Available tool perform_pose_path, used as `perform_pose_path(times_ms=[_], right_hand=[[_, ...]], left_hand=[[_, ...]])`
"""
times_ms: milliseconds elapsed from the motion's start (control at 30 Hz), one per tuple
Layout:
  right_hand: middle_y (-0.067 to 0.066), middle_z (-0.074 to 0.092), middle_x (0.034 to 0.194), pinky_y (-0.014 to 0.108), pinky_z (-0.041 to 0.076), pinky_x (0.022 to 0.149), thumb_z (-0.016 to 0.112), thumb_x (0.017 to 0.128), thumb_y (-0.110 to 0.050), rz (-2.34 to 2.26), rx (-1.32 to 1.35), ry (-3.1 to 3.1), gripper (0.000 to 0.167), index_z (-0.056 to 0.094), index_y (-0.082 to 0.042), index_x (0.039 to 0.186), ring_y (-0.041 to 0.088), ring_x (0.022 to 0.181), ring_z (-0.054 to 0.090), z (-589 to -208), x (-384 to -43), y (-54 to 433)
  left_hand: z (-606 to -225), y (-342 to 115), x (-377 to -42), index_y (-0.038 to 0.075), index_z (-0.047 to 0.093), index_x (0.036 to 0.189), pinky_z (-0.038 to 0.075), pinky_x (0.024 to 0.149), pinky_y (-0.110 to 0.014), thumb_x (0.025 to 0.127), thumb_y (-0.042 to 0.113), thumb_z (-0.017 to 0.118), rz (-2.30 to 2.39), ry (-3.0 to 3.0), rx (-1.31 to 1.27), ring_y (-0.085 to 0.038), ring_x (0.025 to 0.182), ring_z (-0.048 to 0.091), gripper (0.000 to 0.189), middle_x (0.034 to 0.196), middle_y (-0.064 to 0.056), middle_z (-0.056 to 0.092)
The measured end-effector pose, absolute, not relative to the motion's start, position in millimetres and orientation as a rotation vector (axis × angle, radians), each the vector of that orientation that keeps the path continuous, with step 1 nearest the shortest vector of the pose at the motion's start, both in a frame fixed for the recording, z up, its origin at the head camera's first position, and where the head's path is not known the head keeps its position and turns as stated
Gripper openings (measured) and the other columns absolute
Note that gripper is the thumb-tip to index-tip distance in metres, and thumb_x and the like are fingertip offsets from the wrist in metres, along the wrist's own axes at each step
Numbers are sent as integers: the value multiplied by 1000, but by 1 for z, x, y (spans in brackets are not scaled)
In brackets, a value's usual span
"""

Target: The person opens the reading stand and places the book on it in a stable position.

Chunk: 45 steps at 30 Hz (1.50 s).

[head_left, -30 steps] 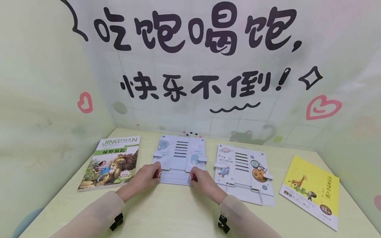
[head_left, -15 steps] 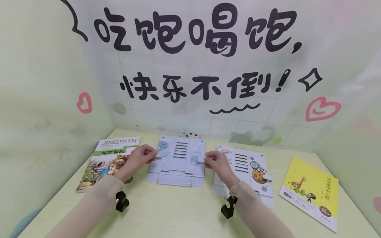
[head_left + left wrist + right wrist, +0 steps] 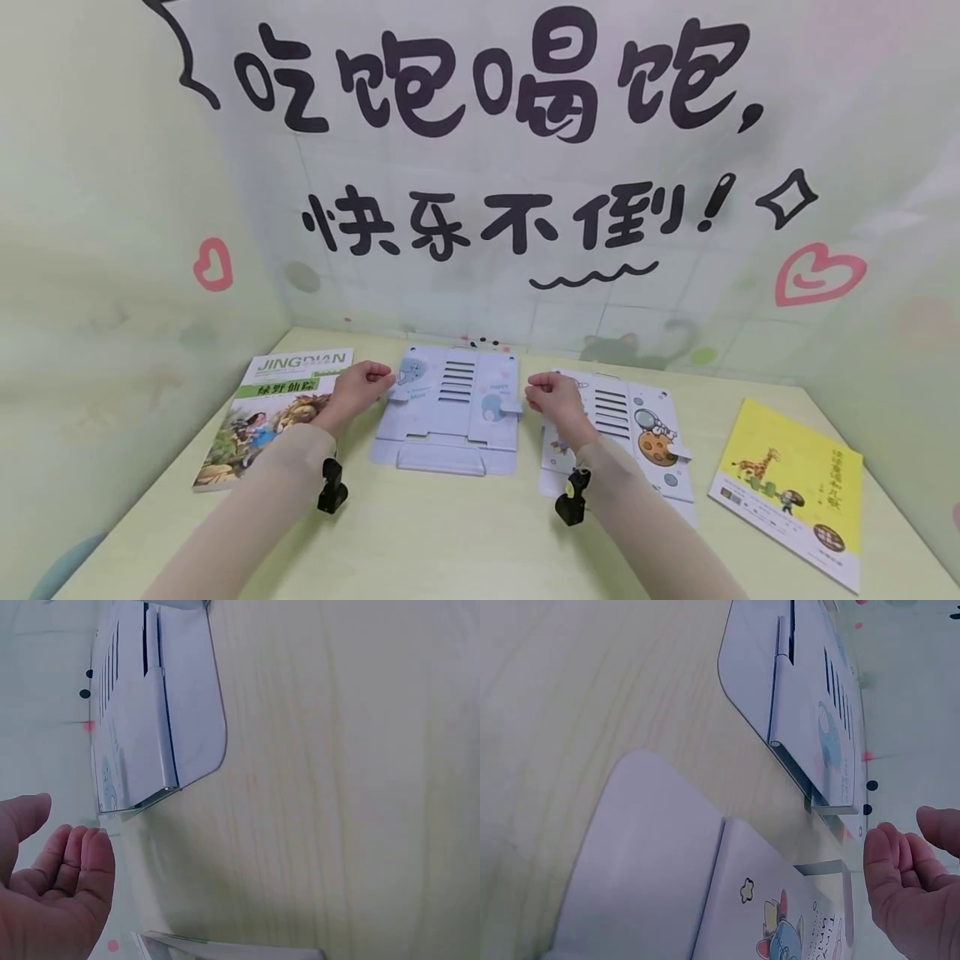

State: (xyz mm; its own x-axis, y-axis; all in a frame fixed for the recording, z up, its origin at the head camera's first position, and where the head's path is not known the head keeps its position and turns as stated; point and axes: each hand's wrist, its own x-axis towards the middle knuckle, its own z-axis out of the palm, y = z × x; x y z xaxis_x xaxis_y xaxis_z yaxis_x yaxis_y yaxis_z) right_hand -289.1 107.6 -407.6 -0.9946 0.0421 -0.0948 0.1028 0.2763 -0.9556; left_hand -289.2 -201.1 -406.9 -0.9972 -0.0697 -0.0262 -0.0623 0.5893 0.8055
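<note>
Head view is up on my screen: which way does the blue-print book stand (image 3: 448, 411) lie from the fingers?

— Between them. I see it low on the table (image 3: 487, 542), rightward of the left hand (image 3: 358, 392) and leftward of the right hand (image 3: 561, 406). Each set of fingertips is just beside a side edge, near the left clip (image 3: 399, 397) and the right clip (image 3: 512, 408).

— Are they gripping anything?

— No. My wrist feeds show both hands with fingers loosely bent, thumbs apart from them, nothing held.

— Which hand is nearer?

— I can't call it firmly. From above, the left looks slightly closer, but the angle could mislead me.

— And its long axis?

— Can't tell; I see it at a slant. The slots (image 3: 457, 382) run side to side, stacked in a column leading away from the person, so the side edges face the hands.

— What would you mind, steering from here?

— That sideways gap. I'd judge any hold needs both hands coming inward together. On the right, I'd watch the space-print stand (image 3: 652, 450): its near clip (image 3: 847, 900) sits close by that hand and could snag.
</note>
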Motion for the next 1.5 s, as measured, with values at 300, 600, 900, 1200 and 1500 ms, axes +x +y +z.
perform_pose_path(times_ms=[300,600,900,1200,1500], right_hand=[[19,59,102,32,54,81,58,89,0,-1738,108,2515,27,57,10,114,25,90,62,-412,-294,102],[23,59,111,32,53,84,59,88,0,-1636,106,2515,29,56,11,116,27,96,63,-416,-297,97],[23,61,113,33,52,85,60,89,-3,-1545,96,2546,32,56,10,117,25,94,64,-410,-297,95],[20,62,113,31,52,83,61,88,-3,-1478,155,2548,31,58,8,117,21,91,63,-415,-308,94],[22,60,117,34,52,86,59,90,-4,-1494,134,2494,33,56,9,120,23,94,64,-413,-309,95]], left_hand=[[-418,-199,-298,-7,53,124,48,85,-39,95,19,55,-1387,-2835,213,-34,107,54,39,119,-25,56],[-420,-194,-298,-13,52,122,51,78,-33,92,15,56,-1432,-2866,141,-31,98,58,40,117,-28,57],[-423,-192,-301,-13,53,122,50,85,-38,91,13,59,-1383,-2876,159,-34,104,58,41,118,-28,57],[-424,-189,-306,-12,49,127,46,95,-42,91,12,59,-1420,-2870,211,-36,114,54,45,125,-28,54],[-430,-190,-310,-14,41,133,40,103,-45,91,6,57,-1574,-2810,233,-39,126,44,49,136,-30,44]])
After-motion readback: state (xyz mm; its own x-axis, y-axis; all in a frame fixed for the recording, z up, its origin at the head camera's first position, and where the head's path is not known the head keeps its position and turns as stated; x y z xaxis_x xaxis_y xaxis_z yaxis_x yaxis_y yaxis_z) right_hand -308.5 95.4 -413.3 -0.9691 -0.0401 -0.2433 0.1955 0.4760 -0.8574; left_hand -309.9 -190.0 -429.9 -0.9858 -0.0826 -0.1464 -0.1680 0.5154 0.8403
